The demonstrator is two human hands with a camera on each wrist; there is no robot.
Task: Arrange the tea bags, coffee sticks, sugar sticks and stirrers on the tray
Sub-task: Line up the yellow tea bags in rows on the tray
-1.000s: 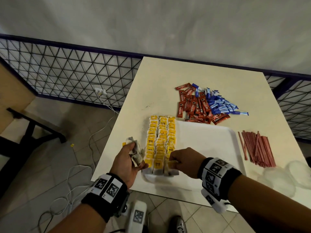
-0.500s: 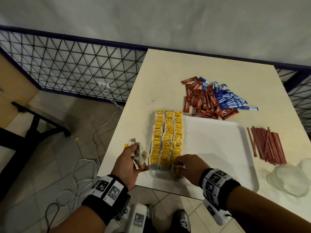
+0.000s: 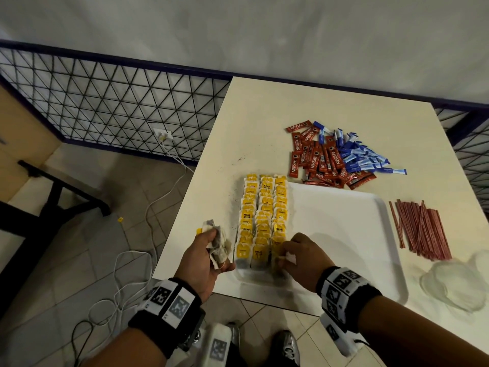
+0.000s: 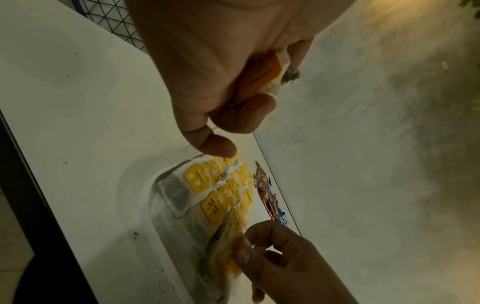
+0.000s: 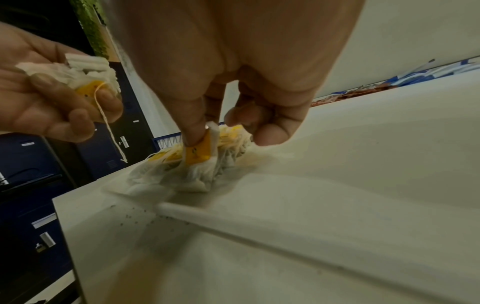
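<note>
Right hand [image 3: 304,256] pinching, seemingly, tea bag [image 5: 198,153]; fingers curled.

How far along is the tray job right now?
Done: three rows of tea bags fill the tray's left side. In hand: the right hand pinches a bag at the near end of the third row; the left hand grips spare bags. Left: coffee sticks, sugar sticks and stirrers lie on the table.
</note>
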